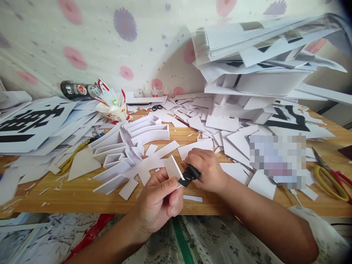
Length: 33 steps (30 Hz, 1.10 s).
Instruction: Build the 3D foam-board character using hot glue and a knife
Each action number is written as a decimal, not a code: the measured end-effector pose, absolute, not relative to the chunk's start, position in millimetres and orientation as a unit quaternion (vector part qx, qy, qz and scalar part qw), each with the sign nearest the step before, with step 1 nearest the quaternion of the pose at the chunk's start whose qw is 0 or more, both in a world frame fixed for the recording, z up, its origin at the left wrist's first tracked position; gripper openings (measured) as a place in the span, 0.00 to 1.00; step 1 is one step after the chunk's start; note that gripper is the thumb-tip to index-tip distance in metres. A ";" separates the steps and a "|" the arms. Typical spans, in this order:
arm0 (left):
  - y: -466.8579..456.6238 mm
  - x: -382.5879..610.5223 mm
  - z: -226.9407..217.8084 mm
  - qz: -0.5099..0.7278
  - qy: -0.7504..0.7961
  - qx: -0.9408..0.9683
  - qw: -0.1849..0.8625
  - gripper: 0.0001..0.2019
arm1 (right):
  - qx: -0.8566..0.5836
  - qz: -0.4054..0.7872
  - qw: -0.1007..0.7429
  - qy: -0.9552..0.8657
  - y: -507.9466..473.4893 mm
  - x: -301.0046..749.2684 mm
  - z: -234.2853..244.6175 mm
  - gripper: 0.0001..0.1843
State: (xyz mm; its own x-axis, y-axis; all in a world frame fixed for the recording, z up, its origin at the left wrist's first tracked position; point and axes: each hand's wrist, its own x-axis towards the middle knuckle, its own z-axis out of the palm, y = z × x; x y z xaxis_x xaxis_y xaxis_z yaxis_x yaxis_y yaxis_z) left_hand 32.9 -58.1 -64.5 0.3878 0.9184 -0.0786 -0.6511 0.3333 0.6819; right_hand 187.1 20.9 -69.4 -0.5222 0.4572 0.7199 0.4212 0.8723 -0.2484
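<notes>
Bare forearms (121, 231) reach across the tabletop's (68, 203) near edge. Just inside it, the left hand (158, 196) pinches a white board piece (173, 168); the right hand (205, 168) grips a black cutter (190, 175) beside it. The piece is likely light, stiff, easily dented, best held by its edges; it looks thin and flat.

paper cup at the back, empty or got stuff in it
Not empty: the paper cup holds white and red items that stick up above its rim.
</notes>
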 end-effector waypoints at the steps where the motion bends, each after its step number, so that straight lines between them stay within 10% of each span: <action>1: -58.2 32.5 -65.0 0.501 0.231 0.288 0.783 0.10 | -0.252 0.019 0.419 -0.872 20.6 186.6 -69.3 0.12; 33: -59.5 34.7 -65.5 0.499 0.237 0.282 0.784 0.09 | -0.222 0.056 0.426 -0.876 20.6 188.9 -69.1 0.11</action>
